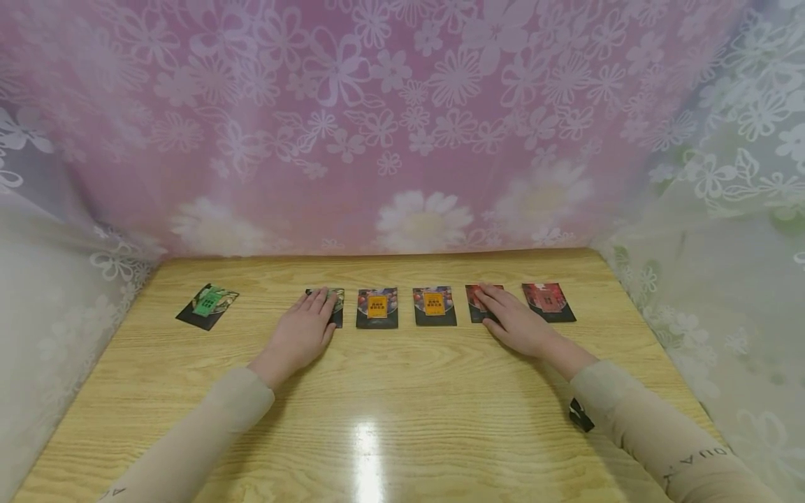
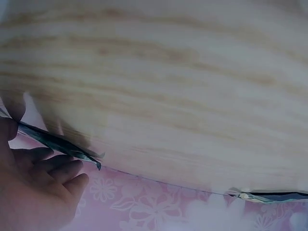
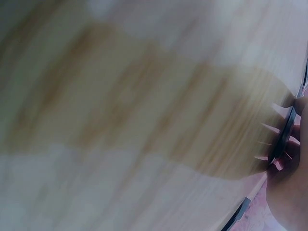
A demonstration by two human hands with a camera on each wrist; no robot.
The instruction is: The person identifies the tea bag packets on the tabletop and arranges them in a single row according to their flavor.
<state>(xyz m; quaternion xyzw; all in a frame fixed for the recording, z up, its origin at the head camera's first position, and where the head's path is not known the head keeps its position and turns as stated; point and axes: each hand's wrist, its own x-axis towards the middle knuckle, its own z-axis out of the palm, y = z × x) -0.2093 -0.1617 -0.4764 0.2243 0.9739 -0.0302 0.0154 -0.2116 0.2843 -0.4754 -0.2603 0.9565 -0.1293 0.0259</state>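
Observation:
My left hand [image 1: 302,332] rests with extended fingers over a small black packet with a green design [image 1: 339,309], covering most of it. In the left wrist view, this packet [image 2: 55,143] appears thin, with the fingers right at it. Farther right, my right hand [image 1: 518,327] lies over a black-and-red packet [image 1: 474,307], its fingers stretched across the front. The right wrist view shows that packet's dark edge [image 3: 283,137] by the fingertips. Between the hands lie two packets with orange labels, the left one [image 1: 377,308] and the right one [image 1: 434,306].
A green-labelled packet [image 1: 207,306] lies tilted at the far left of the wooden table [image 1: 415,398]. Another red packet [image 1: 548,302] is just right of my right hand. A small black-and-white item [image 1: 581,416] shows beside the right sleeve. Flowered curtains [image 1: 390,140] enclose the table.

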